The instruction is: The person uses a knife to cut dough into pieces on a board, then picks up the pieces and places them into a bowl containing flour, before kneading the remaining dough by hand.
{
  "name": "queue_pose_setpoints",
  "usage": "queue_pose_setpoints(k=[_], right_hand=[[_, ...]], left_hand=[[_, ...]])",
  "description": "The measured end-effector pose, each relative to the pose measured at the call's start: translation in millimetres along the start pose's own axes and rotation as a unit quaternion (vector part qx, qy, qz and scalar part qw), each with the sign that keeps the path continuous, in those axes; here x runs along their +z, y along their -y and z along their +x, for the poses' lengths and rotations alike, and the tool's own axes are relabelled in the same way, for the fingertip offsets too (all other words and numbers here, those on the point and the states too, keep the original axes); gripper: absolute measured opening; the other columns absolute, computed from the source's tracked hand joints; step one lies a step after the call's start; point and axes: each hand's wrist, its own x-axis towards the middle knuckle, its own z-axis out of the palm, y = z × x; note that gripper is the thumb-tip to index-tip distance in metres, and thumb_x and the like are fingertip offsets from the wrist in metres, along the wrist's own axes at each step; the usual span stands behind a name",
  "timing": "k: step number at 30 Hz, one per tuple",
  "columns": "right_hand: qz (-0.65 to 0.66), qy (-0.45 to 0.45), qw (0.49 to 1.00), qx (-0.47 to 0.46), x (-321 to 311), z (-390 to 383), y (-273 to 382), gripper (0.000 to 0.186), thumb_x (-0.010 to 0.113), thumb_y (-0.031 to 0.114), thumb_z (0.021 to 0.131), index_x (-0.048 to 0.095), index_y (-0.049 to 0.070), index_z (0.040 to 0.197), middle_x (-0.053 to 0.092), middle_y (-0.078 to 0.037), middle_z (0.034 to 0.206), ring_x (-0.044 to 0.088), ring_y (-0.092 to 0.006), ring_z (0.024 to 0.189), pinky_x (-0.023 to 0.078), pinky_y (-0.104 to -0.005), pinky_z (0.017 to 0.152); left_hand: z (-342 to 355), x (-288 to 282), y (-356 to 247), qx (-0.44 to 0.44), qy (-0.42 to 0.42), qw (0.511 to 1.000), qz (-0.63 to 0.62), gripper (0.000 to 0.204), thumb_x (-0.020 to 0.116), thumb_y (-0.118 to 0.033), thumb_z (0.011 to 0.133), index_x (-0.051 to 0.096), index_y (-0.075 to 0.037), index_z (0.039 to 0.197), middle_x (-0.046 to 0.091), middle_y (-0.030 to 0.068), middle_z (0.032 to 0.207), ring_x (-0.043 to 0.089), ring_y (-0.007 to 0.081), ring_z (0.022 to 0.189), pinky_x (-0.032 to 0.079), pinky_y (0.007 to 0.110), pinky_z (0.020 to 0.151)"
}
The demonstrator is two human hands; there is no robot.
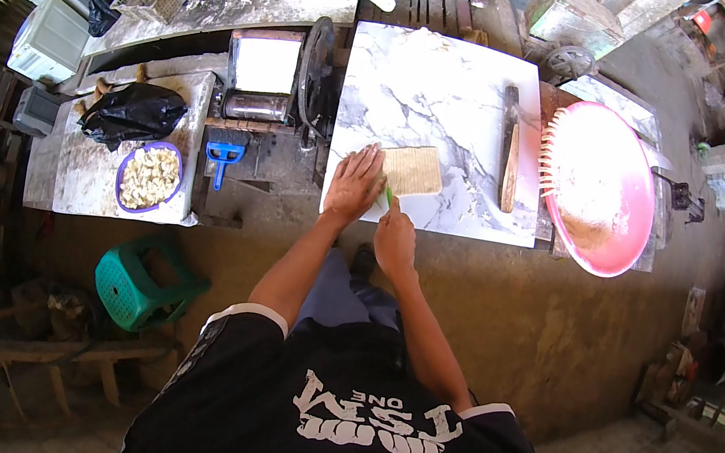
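Observation:
A beige, rectangular slab with fine ridges, perhaps dough, lies near the front edge of a white marble-patterned board. My left hand rests flat over the slab's left end, fingers stretched out and close together. Just right of it, my right hand is closed around a knife with a green part showing. The knife is at the slab's near edge beside my left hand; most of its blade and handle are hidden. Two long wooden bars lie toward the board's right side.
A pink basin with pale powder stands right of the board. Left are a roller machine with a large wheel, a blue-handled brush, a purple-rimmed bowl of pale pieces and a black plastic bag. Behind me stands a green stool.

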Motion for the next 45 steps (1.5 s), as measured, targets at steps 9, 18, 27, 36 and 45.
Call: queue_pose_setpoints(k=[9, 18, 27, 36, 45], right_hand=[[-0.014, 0.043, 0.998, 0.036, -5, -7, 3, 0.038, 0.043, 0.010, 0.079, 0.037, 0.002, 0.116, 0.053, -0.022, 0.082, 0.054, -0.0374, 0.075, 0.043, -0.0444, 0.066], [-0.025, 0.034, 0.999, 0.028, -7, -16, -1, 0.037, 0.044, 0.010, 0.079, 0.037, 0.000, 0.114, 0.052, -0.023, 0.084, 0.053, -0.0382, 0.074, 0.043, -0.0453, 0.065], [0.028, 0.019, 0.999, -0.009, 0, -27, -16, 0.037, 0.042, 0.011, 0.081, 0.037, -0.001, 0.116, 0.052, -0.021, 0.081, 0.052, -0.0371, 0.073, 0.043, -0.0443, 0.065], [0.027, -0.016, 1.000, -0.007, 9, -27, -25, 0.036, 0.044, 0.010, 0.079, 0.041, -0.002, 0.113, 0.053, -0.021, 0.079, 0.053, -0.0372, 0.071, 0.042, -0.0452, 0.062], [-0.006, -0.119, 0.992, 0.051, -38, 23, -40, 0.035, 0.045, 0.006, 0.077, 0.044, -0.001, 0.112, 0.053, -0.025, 0.083, 0.051, -0.0400, 0.074, 0.041, -0.0454, 0.066]], left_hand=[[0, 2, 1, 0.004, -0.005, 1.000, -0.003, 0.050, 0.043, -0.028, 0.082, 0.031, -0.006, 0.125, 0.028, 0.0072, 0.132, 0.026, 0.0211, 0.121, 0.019, 0.037, 0.099], [2, 0, 0, -0.010, 0.023, 1.000, 0.005, 0.052, 0.044, -0.028, 0.080, 0.030, -0.008, 0.126, 0.026, 0.0057, 0.133, 0.026, 0.0208, 0.121, 0.019, 0.036, 0.099], [3, 2, 5, -0.001, 0.012, 1.000, 0.004, 0.050, 0.041, -0.030, 0.081, 0.031, -0.009, 0.125, 0.026, 0.0042, 0.133, 0.026, 0.0190, 0.121, 0.020, 0.036, 0.100], [10, 10, 15, 0.001, 0.015, 1.000, 0.002, 0.050, 0.040, -0.030, 0.082, 0.030, -0.007, 0.126, 0.028, 0.0073, 0.132, 0.025, 0.0207, 0.122, 0.018, 0.036, 0.099], [33, 36, 27, -0.043, 0.018, 0.986, -0.159, 0.052, 0.043, -0.029, 0.082, 0.030, -0.005, 0.126, 0.031, 0.0127, 0.129, 0.026, 0.0256, 0.121, 0.017, 0.038, 0.099]])
